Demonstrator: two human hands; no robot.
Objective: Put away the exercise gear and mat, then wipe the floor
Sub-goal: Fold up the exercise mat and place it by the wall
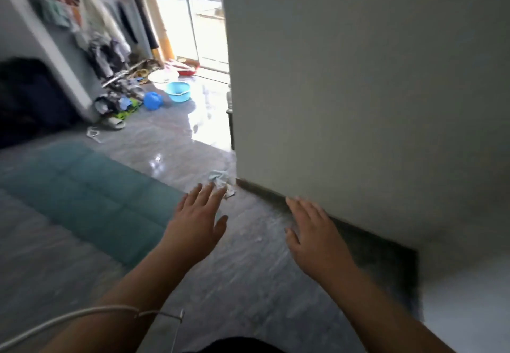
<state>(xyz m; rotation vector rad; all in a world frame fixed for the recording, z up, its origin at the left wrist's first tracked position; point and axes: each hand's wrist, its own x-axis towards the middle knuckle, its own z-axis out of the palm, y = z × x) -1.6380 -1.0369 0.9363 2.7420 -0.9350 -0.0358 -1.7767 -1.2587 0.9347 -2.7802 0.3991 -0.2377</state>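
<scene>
Reaching: left hand (194,221) and right hand (313,231) both spread flat, holding nothing. Crumpled cloth (222,184) on floor by wall corner; teal mat (91,198) unrolled alongside. Risk: glossy floor (248,283), slip likely.

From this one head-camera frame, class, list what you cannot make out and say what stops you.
- Crumpled cloth: the left hand covers its near edge; contact unclear.
- Teal mat: cut off by the left frame edge; motion blur.
- Clutter around the blue basin: too small and blurred to name.
- Balcony doorway: washed out by glare.
- Floor past the right hand: hidden by the white wall.
</scene>
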